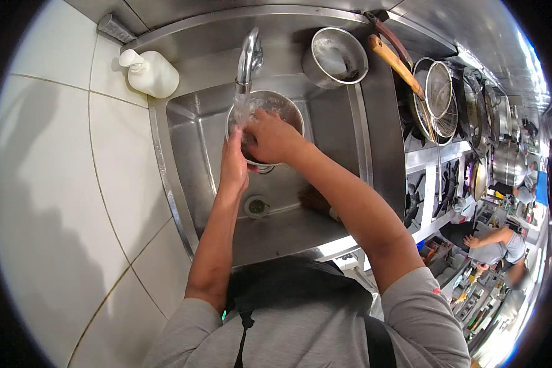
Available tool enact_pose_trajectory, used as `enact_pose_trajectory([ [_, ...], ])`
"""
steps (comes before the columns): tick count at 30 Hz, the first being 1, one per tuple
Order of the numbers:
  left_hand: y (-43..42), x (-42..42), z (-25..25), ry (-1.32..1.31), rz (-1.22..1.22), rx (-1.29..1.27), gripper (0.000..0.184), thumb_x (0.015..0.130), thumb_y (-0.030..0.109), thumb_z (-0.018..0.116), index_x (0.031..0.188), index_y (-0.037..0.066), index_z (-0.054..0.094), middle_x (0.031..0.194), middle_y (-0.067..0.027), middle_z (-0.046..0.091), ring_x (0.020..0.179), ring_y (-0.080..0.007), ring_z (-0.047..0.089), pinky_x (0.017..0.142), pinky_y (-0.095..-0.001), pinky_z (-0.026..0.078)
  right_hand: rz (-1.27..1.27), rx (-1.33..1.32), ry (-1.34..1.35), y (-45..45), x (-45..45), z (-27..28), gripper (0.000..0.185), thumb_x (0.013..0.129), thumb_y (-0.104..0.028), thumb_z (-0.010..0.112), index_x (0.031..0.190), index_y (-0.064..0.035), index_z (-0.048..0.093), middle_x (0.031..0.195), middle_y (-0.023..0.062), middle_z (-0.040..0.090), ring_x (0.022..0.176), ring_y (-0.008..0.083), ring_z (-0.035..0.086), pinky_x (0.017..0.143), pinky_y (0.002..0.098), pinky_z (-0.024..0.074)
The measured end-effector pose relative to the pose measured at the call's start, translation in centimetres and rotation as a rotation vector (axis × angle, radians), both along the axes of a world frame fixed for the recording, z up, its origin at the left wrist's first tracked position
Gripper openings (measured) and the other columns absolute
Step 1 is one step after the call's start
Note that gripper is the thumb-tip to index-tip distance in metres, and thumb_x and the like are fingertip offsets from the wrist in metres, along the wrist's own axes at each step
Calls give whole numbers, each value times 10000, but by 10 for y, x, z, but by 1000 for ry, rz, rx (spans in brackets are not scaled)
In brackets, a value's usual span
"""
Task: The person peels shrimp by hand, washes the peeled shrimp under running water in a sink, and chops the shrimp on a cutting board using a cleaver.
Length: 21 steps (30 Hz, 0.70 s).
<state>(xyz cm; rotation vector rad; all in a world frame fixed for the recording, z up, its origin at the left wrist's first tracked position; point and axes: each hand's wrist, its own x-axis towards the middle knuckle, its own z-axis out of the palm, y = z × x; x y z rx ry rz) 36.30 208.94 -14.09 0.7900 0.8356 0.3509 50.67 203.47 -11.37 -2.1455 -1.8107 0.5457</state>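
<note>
A round metal pot (295,114) is held in the sink under the running faucet (248,61). At its near left side, my left hand (233,162) grips the pot, thumb up at the rim and fingers mostly hidden beneath. My right hand (275,137) reaches into the pot from the right, beside the stream of water. Splashing water and the hand itself hide its fingertips and whatever lies in the pot. A small ring handle shows below the pot's near rim.
The steel sink (190,159) has a drain (257,207) and a brown brush (316,201). A white pump bottle (153,74) stands at back left, another metal pot (335,58) at back right. Strainers (438,89) and pans fill the right side. A co-worker (503,245) stands farther right.
</note>
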Motion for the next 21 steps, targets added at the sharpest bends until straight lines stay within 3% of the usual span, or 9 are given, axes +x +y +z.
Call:
enact_pose_trajectory([
  [3,-2,-2,-8,36,13,36,555,1116,562,427,1366,93,589,978,-20,720,697,-108,674,448,-265,437,-127,-272,207,7,3,0,432,872,-156,685,1289,-51,638,1316,278,670,1187,459,681,1003,522,565],
  [6,0,1,-12,60,-19,22,664,1094,595,454,1461,48,534,1106,-83,722,747,-139,702,429,-268,458,-239,-321,175,7,8,7,431,920,-242,696,1309,-68,637,1204,282,709,1112,457,696,965,551,560],
  [9,4,0,-14,72,-35,48,682,1091,605,456,1479,47,517,1144,-88,716,730,-145,695,429,-268,448,-287,-375,179,10,10,20,442,920,-231,719,1324,-71,634,1351,290,647,1205,479,658,992,557,551],
  [12,4,-5,-23,77,-10,105,684,1087,614,462,1471,51,524,1153,-85,714,708,-143,684,426,-266,438,-118,-283,23,-7,6,54,471,903,-166,731,1356,-96,625,1510,291,524,1300,527,586,1035,567,533],
  [15,2,4,-22,44,-3,73,682,1087,614,463,1452,43,539,1144,-89,708,695,-137,675,425,-263,436,-98,-243,72,-11,4,57,506,878,-100,730,1373,-124,629,1580,280,427,1365,565,513,1089,581,507],
  [18,9,1,-21,-39,-74,-10,666,1090,591,476,1433,25,554,1127,-91,700,726,-137,672,438,-281,443,-13,-229,36,-7,14,16,500,868,-77,715,1356,-153,637,1493,263,519,1296,521,594,1062,562,535],
  [21,6,4,-19,11,-53,-33,649,1093,584,465,1409,26,566,1070,-73,710,704,-140,662,444,-300,440,-76,-308,85,-4,17,15,397,895,-83,668,1292,-83,660,1311,267,643,1179,482,684,949,537,593],
])
